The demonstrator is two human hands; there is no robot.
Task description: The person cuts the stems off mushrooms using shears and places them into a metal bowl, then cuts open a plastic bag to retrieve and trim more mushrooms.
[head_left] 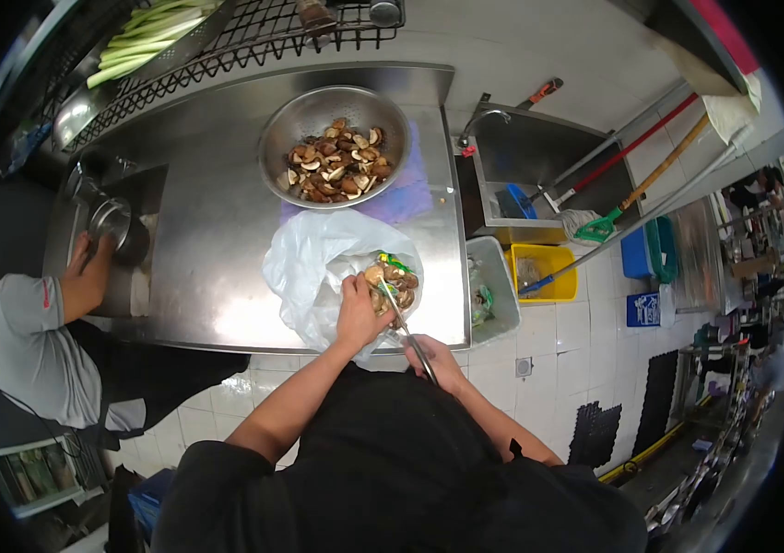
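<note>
Presently, item by item, all placed relative to the bag (318,267):

- Bag: white plastic, lying open at the near edge of the table (217,249).
- Mushrooms (396,276): whole, heaped in the bag's mouth.
- Left hand (358,313): clenched on one mushroom over the bag's mouth.
- Right hand (442,361): just nearer than the bag, closed on the handles of scissors (401,318), blades pointed at the held mushroom.
- Bowl (335,146): steel, beyond the bag, part filled with cut pieces.
- Bin (493,290): right of the bag, off the table edge.
- Co-worker's hand (88,253): well left, at a sink.

Step judged in hand: trimming. Next called for: a clean snip, then the piece carried over to the bowl.
</note>
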